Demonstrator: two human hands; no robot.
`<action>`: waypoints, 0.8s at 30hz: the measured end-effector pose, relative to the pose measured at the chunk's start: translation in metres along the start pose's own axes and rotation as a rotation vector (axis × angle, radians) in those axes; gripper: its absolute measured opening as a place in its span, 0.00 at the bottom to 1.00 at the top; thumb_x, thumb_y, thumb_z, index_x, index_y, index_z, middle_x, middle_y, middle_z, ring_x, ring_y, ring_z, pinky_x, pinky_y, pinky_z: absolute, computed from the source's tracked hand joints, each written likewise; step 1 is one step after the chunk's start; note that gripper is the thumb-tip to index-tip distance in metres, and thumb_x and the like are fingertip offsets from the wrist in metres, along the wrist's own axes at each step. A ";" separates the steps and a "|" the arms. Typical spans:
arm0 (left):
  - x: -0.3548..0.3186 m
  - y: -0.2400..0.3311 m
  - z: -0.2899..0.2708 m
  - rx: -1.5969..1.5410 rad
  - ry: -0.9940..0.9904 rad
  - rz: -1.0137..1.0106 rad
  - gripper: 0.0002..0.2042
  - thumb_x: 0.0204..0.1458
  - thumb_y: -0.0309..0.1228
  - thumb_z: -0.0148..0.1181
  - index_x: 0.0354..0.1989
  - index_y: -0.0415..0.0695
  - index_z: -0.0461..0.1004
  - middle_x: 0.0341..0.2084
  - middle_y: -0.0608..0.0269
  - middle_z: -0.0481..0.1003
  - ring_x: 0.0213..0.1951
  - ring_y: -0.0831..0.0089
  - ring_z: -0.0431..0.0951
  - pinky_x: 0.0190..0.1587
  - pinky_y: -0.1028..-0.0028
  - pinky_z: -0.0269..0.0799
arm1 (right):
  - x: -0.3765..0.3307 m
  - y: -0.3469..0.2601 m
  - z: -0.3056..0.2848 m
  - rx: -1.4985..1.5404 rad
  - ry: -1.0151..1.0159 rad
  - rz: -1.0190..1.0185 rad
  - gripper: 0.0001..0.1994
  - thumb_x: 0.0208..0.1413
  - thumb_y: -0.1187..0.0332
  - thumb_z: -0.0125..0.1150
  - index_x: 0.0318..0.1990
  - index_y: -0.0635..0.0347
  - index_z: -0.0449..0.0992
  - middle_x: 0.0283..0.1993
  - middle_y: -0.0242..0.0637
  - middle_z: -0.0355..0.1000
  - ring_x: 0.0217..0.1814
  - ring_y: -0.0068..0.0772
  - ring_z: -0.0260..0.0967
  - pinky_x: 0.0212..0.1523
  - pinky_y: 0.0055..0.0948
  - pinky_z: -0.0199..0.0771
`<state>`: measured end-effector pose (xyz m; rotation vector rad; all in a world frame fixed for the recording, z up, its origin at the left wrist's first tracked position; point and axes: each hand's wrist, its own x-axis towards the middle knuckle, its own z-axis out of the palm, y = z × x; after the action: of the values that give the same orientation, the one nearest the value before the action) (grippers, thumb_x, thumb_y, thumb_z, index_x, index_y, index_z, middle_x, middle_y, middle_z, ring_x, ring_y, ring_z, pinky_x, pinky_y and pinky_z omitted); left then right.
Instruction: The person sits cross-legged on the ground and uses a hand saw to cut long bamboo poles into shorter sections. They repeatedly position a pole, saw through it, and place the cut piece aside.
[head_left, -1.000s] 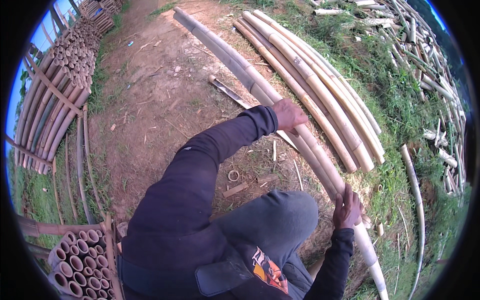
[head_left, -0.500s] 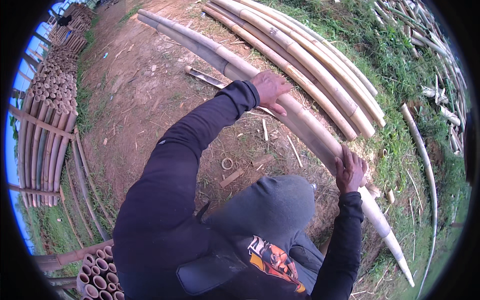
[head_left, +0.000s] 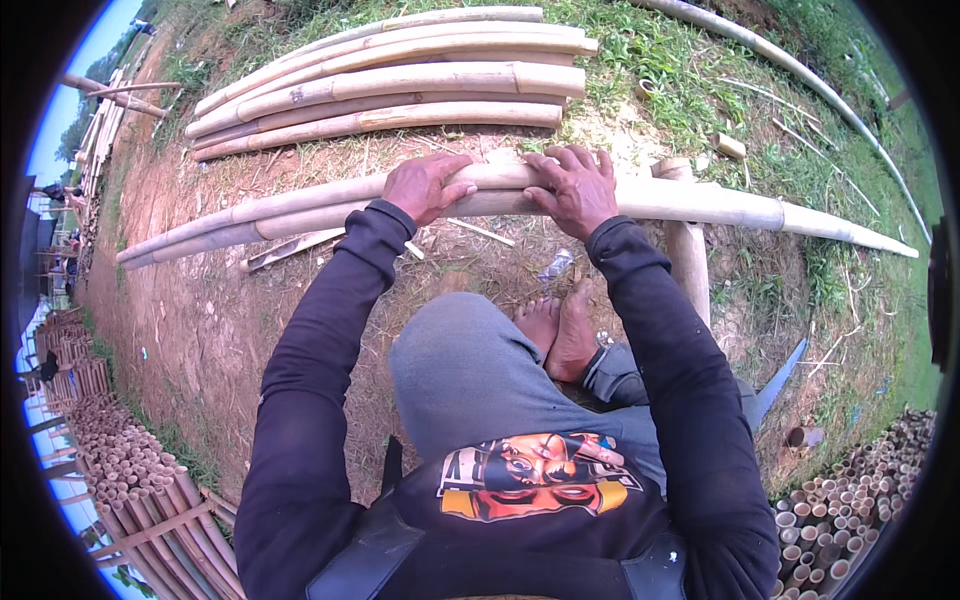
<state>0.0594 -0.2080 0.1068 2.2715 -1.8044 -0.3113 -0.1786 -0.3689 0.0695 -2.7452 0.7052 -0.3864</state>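
A long pale bamboo pole (head_left: 690, 200) runs crosswise before me, tapering toward the right. Along its left part a second bamboo pole (head_left: 310, 219) lies close against the near side. My left hand (head_left: 428, 189) is closed over the far pole, its thumb pointing right. A short way to the right, my right hand (head_left: 580, 190) grips the same pole, fingers over the top and thumb on the near side. Under the pole, just right of that hand, stands an upright bamboo post (head_left: 686, 265). My fingertips are partly hidden behind the pole.
Several bamboo poles (head_left: 400, 85) lie on the grass beyond. A saw blade (head_left: 780, 384) sticks out beside my right forearm. Stacks of cut bamboo (head_left: 140, 450) stand at lower left, with more cut bamboo tubes (head_left: 840, 530) at lower right. A split bamboo piece (head_left: 290, 250) lies on the dirt.
My view has turned, so the pole now lies nearly level across it. My hands are closer together on the pole, and the left, looser before, is now wrapped over it.
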 end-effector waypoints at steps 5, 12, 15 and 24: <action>0.000 0.001 0.003 -0.004 0.025 -0.006 0.24 0.62 0.49 0.66 0.62 0.50 0.80 0.54 0.55 0.83 0.54 0.51 0.83 0.58 0.58 0.78 | -0.128 0.114 -0.050 -0.098 0.283 0.200 0.28 0.65 0.48 0.65 0.70 0.43 0.73 0.65 0.38 0.74 0.73 0.46 0.66 0.77 0.59 0.52; 0.002 0.001 0.006 0.024 0.043 0.006 0.24 0.61 0.50 0.68 0.60 0.51 0.81 0.55 0.55 0.83 0.55 0.52 0.83 0.58 0.58 0.78 | -0.526 0.326 -0.088 -0.023 -0.244 1.239 0.30 0.63 0.48 0.66 0.60 0.67 0.79 0.53 0.63 0.81 0.58 0.56 0.82 0.58 0.46 0.80; 0.004 0.004 0.003 0.032 0.023 -0.005 0.24 0.61 0.49 0.68 0.61 0.50 0.81 0.56 0.52 0.82 0.56 0.51 0.83 0.59 0.58 0.78 | -0.669 0.318 -0.015 0.099 -0.327 1.653 0.33 0.61 0.44 0.65 0.61 0.64 0.79 0.54 0.62 0.81 0.65 0.62 0.76 0.64 0.51 0.73; 0.009 0.013 -0.006 0.059 -0.102 -0.087 0.26 0.61 0.46 0.69 0.65 0.48 0.78 0.59 0.48 0.81 0.61 0.52 0.81 0.66 0.61 0.74 | -0.703 0.242 0.067 -0.424 -0.084 1.554 0.26 0.65 0.41 0.58 0.58 0.48 0.78 0.53 0.44 0.80 0.61 0.54 0.76 0.64 0.55 0.68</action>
<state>0.0512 -0.2198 0.1160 2.4206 -1.7883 -0.4007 -0.8547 -0.2068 -0.2032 -1.6120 2.6389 0.2699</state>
